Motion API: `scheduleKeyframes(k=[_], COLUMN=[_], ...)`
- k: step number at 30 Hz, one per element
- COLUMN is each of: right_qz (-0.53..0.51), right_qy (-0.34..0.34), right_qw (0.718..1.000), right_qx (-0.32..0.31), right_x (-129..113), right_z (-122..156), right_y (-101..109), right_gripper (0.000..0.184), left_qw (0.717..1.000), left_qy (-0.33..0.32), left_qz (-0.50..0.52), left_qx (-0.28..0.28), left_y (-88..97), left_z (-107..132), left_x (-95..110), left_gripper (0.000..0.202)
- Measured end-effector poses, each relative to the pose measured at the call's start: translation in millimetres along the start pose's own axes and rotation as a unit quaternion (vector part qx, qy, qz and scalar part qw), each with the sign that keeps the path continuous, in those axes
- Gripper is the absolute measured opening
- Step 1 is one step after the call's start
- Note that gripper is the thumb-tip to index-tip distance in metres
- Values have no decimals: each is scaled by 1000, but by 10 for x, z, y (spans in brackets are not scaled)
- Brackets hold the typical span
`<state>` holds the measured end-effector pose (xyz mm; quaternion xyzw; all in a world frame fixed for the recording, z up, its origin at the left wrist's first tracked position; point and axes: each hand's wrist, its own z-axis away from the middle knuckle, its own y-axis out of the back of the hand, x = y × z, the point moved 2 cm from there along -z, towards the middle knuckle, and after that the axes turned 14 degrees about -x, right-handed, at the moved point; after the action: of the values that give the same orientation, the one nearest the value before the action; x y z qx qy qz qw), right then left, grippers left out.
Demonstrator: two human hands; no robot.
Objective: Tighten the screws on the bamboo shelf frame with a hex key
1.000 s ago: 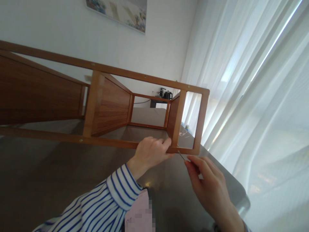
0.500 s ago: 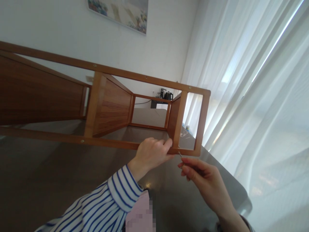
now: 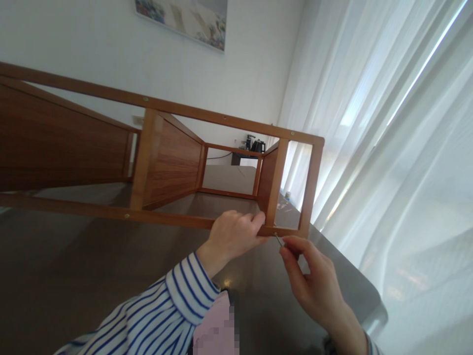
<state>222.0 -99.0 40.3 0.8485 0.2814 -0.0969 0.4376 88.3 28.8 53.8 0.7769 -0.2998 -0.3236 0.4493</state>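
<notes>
A brown wooden shelf frame [image 3: 185, 109] lies on its side, with wood-grain panels set across it. My left hand [image 3: 233, 235] is wrapped round its lower rail, close to the right-hand crosspiece. Between the thumb and forefinger of my right hand [image 3: 314, 276] is a thin metal hex key [image 3: 279, 240]. Its tip meets the lower rail at a bolt spot just right of my left hand. The end inside my fingers is hidden. Other bolt heads show along the rails, one at the lower left [image 3: 127, 216] and one at the upper right [image 3: 292, 133].
The frame rests on a dark grey table [image 3: 177, 266] whose rounded edge runs along the right. White curtains [image 3: 406, 148] hang beyond that edge. A black kettle [image 3: 257, 146] stands in the background, and a picture [image 3: 185, 22] hangs on the wall.
My right hand has turned and shifted slightly right, its fingers set differently on the hex key. The key's tip stays at the rail. My left hand keeps its hold.
</notes>
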Motion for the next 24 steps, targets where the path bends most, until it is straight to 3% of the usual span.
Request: scheduleKeyframes(k=[3,11,16,24], right_qz=[8,2,1,-165], right_qy=[5,-9,-55,-143], right_qw=[1000,1000,998,973], right_qx=[9,3,0,-80], right_x=[15,33,-31,-26], right_z=[14,-32,-44,-19], right_y=[-27,11,56,-41], right_gripper=[31,4,9,19], left_qw=[1000,1000,1000,1000], left_qy=[0,0,3,5], left_qz=[1,2,8,11], left_qx=[1,-2,-4,-6], left_y=[0,18,22,26], left_z=[-2,10,8,10], left_x=[-2,5,9,10], left_gripper=[37,38,37,42])
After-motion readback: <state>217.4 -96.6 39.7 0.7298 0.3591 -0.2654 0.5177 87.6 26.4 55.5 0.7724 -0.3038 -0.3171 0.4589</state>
